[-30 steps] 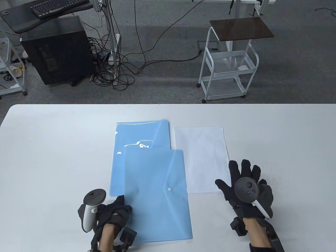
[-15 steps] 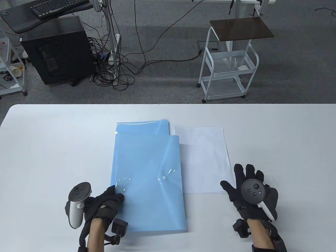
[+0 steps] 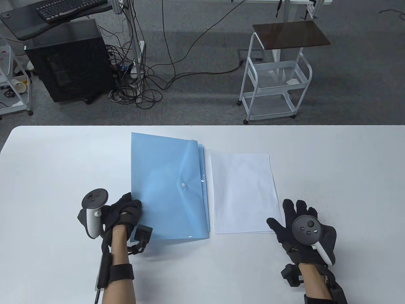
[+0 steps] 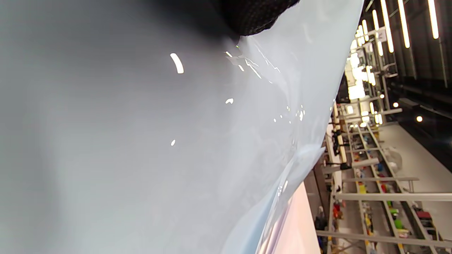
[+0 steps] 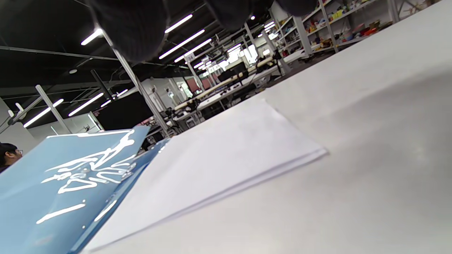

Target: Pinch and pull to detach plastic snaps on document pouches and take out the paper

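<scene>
Left hand pinches the left edge of the top blue pouch, near its 7 o'clock corner; fingers curled onto the plastic. Left wrist view confirms it: a gloved fingertip sits on glossy plastic at 12 o'clock, and the sheet dimples under it. The pouch is tilted, left side lifted off the table, right side lying on the stack of pouches below. Its snap sits right of centre, flap looks fastened; can't tell for sure.

Right hand lies flat on the table at 4 o'clock from the pouch, fingers spread and straight, holding nothing. It's just beside the lower right corner of the paper stack; whether it touches it, can't tell. The paper lies right of the pouches, parallel, a narrow gap between.

Step in hand, my read: this pouch is either being set onto the pile or brought into place for opening. Doing it well:
- Keep the pinch at the edge only. The plastic is slick and floppy, so a loose hold likely slips.
- Lower the left side flat so the edges line up with the stack, no overhang toward the paper at 3 o'clock.
- If the snap is shut, press the body down left of the snap with the left hand and bring the right in to pinch the flap tip at the snap.
- Pull up and toward 3 o'clock, short and firm. A long yank would probably drag the whole pile.
</scene>
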Action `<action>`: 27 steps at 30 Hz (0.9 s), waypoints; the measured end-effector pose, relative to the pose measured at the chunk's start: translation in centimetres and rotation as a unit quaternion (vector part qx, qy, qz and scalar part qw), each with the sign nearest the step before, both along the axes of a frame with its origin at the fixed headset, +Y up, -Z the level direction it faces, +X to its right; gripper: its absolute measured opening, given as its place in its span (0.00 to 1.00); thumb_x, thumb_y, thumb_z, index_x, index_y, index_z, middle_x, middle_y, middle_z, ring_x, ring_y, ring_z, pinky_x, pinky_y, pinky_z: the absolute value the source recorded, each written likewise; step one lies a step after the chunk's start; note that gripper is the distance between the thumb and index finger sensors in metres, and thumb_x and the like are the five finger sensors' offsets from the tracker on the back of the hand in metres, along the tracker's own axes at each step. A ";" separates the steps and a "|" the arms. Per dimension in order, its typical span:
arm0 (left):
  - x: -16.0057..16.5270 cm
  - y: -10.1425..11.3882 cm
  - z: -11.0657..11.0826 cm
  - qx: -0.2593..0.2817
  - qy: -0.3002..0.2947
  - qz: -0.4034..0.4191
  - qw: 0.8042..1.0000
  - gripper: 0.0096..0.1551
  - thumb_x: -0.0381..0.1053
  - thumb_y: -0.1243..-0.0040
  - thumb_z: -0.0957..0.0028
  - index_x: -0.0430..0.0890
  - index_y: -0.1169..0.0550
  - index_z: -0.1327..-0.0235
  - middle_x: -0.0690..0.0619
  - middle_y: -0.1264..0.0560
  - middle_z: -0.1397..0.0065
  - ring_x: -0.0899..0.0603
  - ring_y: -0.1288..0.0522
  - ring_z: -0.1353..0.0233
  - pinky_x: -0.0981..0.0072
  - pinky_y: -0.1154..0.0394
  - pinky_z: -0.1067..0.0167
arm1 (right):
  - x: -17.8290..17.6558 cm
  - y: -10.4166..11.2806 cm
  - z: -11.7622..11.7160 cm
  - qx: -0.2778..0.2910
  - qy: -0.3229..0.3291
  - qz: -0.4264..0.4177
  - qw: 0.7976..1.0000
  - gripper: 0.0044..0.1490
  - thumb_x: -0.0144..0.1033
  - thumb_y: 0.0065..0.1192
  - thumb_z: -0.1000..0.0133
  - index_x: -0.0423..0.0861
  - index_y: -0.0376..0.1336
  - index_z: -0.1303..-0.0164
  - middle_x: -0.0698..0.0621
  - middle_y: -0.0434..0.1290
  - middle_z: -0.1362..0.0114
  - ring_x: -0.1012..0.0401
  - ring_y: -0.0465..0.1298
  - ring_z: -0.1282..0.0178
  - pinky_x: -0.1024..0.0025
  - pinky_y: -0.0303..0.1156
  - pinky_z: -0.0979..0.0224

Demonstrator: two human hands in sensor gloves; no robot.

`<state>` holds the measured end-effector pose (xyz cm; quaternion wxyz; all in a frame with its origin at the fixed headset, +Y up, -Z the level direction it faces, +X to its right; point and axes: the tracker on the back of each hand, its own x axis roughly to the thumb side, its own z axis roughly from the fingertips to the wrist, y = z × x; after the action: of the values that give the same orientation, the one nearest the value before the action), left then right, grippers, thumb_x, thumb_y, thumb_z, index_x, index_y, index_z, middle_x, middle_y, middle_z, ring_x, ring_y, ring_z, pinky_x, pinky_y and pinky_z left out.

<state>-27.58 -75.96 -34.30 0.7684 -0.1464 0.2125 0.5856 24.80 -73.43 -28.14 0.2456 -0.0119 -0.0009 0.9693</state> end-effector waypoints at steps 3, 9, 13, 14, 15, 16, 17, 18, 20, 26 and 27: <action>0.0 -0.7 -1.3 -0.015 0.005 -0.009 1.000 0.28 0.41 0.46 0.40 0.39 0.32 0.26 0.47 0.19 0.38 0.41 0.15 0.51 0.53 0.18 0.53 | -0.1 0.0 0.0 -0.002 0.003 0.002 1.000 0.55 0.64 0.56 0.39 0.41 0.47 0.12 0.23 0.46 0.10 0.20 0.45 0.21 0.10 0.43 0.38; 0.2 -1.6 -2.6 -0.032 0.009 -0.057 0.998 0.30 0.42 0.45 0.40 0.39 0.34 0.24 0.47 0.19 0.38 0.40 0.15 0.50 0.52 0.18 0.51 | -0.3 -0.1 -0.1 -0.002 0.007 0.004 1.000 0.55 0.64 0.56 0.39 0.41 0.47 0.12 0.23 0.46 0.10 0.20 0.45 0.21 0.10 0.43 0.38; 0.5 -1.9 -2.9 -0.037 0.016 -0.099 0.994 0.35 0.43 0.41 0.40 0.37 0.39 0.22 0.47 0.22 0.34 0.39 0.16 0.48 0.51 0.19 0.49 | -0.4 -0.2 -0.1 -0.005 0.008 0.005 1.000 0.55 0.64 0.56 0.39 0.41 0.47 0.12 0.23 0.46 0.10 0.20 0.45 0.21 0.10 0.43 0.38; 0.5 -2.0 -2.9 -0.043 0.027 -0.114 0.992 0.35 0.43 0.41 0.40 0.37 0.39 0.22 0.47 0.22 0.34 0.39 0.16 0.48 0.51 0.19 0.48 | -0.4 -0.2 -0.1 -0.006 0.008 0.006 1.000 0.55 0.63 0.56 0.39 0.41 0.47 0.12 0.23 0.46 0.10 0.20 0.45 0.21 0.10 0.43 0.38; 0.4 -2.1 -2.9 -0.044 0.032 -0.125 0.991 0.36 0.43 0.41 0.41 0.37 0.39 0.22 0.46 0.22 0.34 0.39 0.16 0.48 0.50 0.19 0.48 | -0.4 -0.2 -0.1 -0.006 0.008 0.006 1.000 0.55 0.64 0.56 0.39 0.41 0.47 0.12 0.23 0.46 0.10 0.20 0.45 0.21 0.10 0.43 0.38; 0.4 -2.3 -2.8 -0.045 0.035 -0.136 0.989 0.36 0.43 0.41 0.41 0.37 0.40 0.22 0.46 0.22 0.33 0.38 0.16 0.47 0.50 0.19 0.48 | -0.4 -0.2 -0.1 -0.006 0.008 0.006 1.000 0.55 0.64 0.56 0.39 0.41 0.47 0.12 0.23 0.46 0.10 0.20 0.45 0.21 0.10 0.43 0.38; 0.3 -2.4 -2.7 -0.048 0.039 -0.148 0.987 0.36 0.43 0.40 0.41 0.36 0.40 0.22 0.45 0.22 0.33 0.38 0.16 0.47 0.50 0.19 0.48 | -0.4 -0.1 -0.1 -0.005 0.008 0.005 1.000 0.55 0.64 0.56 0.39 0.41 0.47 0.12 0.23 0.46 0.10 0.20 0.45 0.21 0.10 0.43 0.38; 0.2 -2.5 -2.6 -0.046 0.044 -0.153 0.986 0.36 0.43 0.40 0.41 0.36 0.40 0.22 0.45 0.22 0.33 0.39 0.16 0.48 0.51 0.19 0.48 | -0.3 -0.2 -0.1 -0.004 0.008 0.005 1.000 0.55 0.64 0.56 0.39 0.41 0.47 0.12 0.23 0.46 0.10 0.20 0.45 0.21 0.10 0.43 0.38; 0.1 -2.4 -2.3 -0.040 0.052 -0.152 0.986 0.37 0.43 0.40 0.41 0.36 0.40 0.22 0.45 0.23 0.33 0.38 0.16 0.47 0.50 0.19 0.48 | -0.3 -0.2 -0.1 -0.003 0.007 0.005 1.000 0.55 0.64 0.56 0.39 0.41 0.47 0.12 0.23 0.46 0.10 0.20 0.45 0.21 0.10 0.43 0.38; 0.5 0.0 -0.9 -0.020 0.045 -0.224 0.973 0.40 0.48 0.39 0.41 0.38 0.43 0.20 0.41 0.30 0.24 0.31 0.21 0.35 0.45 0.22 0.43 | -0.3 -0.1 0.1 0.000 0.006 0.003 1.000 0.55 0.64 0.56 0.39 0.41 0.47 0.12 0.23 0.46 0.10 0.20 0.45 0.21 0.10 0.43 0.38; 0.6 0.6 -0.5 -0.013 0.039 -0.233 0.972 0.41 0.48 0.39 0.41 0.39 0.43 0.20 0.41 0.30 0.23 0.30 0.23 0.33 0.43 0.23 0.41 | -0.4 -0.1 0.1 0.002 0.007 0.004 1.000 0.55 0.64 0.56 0.39 0.41 0.47 0.12 0.23 0.46 0.10 0.20 0.45 0.21 0.10 0.43 0.38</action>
<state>-26.96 -75.38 -34.85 0.8727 -0.0798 0.2784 0.3931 24.44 -73.52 -28.01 0.2413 -0.0050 -0.0011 0.9704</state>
